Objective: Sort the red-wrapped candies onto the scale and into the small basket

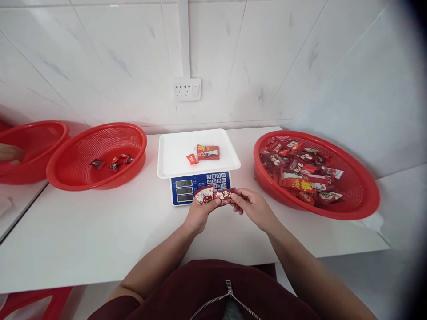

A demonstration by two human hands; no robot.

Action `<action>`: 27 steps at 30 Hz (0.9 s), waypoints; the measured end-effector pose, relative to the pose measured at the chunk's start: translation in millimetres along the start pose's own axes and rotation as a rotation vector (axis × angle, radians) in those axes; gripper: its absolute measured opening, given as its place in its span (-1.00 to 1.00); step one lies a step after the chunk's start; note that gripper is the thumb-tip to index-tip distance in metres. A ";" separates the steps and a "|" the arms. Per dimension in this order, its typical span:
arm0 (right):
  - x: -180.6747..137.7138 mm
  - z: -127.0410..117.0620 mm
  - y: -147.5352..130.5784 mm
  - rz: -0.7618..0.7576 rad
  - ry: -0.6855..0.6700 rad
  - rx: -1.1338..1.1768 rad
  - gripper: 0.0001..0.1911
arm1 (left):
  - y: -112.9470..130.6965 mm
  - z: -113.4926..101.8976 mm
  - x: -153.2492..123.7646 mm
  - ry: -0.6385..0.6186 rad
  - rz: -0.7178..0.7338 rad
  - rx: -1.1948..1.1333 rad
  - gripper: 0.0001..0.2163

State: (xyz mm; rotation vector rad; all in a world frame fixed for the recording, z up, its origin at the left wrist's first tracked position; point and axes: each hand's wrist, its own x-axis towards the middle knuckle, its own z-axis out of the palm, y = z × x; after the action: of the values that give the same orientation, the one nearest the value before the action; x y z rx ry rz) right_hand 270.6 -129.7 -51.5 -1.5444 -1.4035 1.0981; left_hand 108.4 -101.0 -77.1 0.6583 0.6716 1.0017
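My left hand (199,213) is closed on a white-and-red snack packet (204,194), thumb on top. Beside it, a dark red snack packet (224,196) stretches between both hands, its right end pinched by my right hand (251,205). Both packets are held just in front of a blue digital scale (182,198), covering part of its keypad. On the scale rests a white tray (173,153) carrying a larger red packet (208,152) and a small red-orange packet (192,159).
At the right, a red basket (362,195) holds a heap of wrapped snacks. A second red basket (78,178) on the left has several small packets. Farther left, another person's hand (10,152) reaches into a red basket (50,129). A wall socket (187,90) is behind the scale.
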 end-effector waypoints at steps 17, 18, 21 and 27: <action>56.5 -6.9 -37.2 -0.116 0.111 -0.067 -0.47 | -4.2 1.3 -3.7 -0.069 -0.258 0.167 -0.62; 50.4 -8.1 -36.4 -0.130 0.065 -0.110 -0.52 | -4.0 0.8 -3.3 -0.074 -0.252 0.188 -0.61; 27.1 -11.3 -32.0 -0.175 -0.138 -0.214 -0.68 | -4.7 0.2 -3.9 -0.110 -0.249 0.248 -0.61; -14.1 -12.6 -28.9 -0.170 -0.156 -0.218 -0.82 | -7.9 -1.0 -10.0 -0.267 -0.329 0.399 -0.65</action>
State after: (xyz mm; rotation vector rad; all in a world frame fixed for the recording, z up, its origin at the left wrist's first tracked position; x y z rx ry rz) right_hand 272.4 -140.5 -18.8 -1.4806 -1.7766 1.0061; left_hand 108.0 -112.9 -81.7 0.9747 0.7197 0.4655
